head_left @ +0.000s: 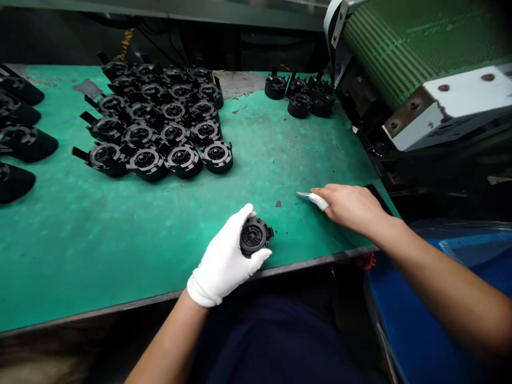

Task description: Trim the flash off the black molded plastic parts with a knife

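My left hand (224, 256), in a white glove, grips a round black plastic housing (255, 236) near the front edge of the green worktop (152, 240). The housing's ringed face is turned up, and small tabs stick out on its right side. Over to the right, my bare right hand (348, 205) is closed round a small knife (303, 193) with a thin pointed blade. White wrapping covers the thumb or the knife's grip; I cannot tell which. The blade points left, apart from the housing.
Rows of similar black housings (174, 133) stand at the back left, with more at the left edge. A smaller group (300, 104) is at the back right. A green conveyor belt (416, 42) overhangs the right side. A blue bin (432, 298) with a clear liner stands below.
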Demonstrator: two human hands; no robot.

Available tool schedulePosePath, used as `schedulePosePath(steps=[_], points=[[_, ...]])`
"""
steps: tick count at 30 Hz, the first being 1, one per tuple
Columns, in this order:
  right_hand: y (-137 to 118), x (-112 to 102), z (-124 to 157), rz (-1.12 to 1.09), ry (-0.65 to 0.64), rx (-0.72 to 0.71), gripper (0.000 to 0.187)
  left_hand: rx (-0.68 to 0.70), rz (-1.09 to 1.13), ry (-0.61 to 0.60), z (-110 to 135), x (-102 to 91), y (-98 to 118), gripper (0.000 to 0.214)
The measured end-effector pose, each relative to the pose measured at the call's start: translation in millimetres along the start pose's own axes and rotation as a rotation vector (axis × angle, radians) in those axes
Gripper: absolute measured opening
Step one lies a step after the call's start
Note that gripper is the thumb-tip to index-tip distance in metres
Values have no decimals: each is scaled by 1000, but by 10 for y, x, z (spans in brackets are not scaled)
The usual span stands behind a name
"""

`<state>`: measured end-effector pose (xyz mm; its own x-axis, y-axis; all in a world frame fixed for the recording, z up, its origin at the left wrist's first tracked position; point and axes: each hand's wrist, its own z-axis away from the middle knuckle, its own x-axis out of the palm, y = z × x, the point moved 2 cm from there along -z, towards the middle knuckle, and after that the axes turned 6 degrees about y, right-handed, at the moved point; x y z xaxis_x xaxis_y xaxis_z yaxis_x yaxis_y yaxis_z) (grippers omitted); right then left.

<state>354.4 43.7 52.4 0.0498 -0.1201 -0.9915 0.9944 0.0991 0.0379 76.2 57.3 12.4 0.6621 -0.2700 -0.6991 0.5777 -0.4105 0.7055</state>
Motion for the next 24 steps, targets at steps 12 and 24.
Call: schedulePosePath(steps=[12,24], points=[[-532,39,69,-513,23,-291,36,-160,17,38,121,-803,-439,95],[-357,-121,-536,-26,-19,-23,40,-109,-57,192,147,-215,-305,95]])
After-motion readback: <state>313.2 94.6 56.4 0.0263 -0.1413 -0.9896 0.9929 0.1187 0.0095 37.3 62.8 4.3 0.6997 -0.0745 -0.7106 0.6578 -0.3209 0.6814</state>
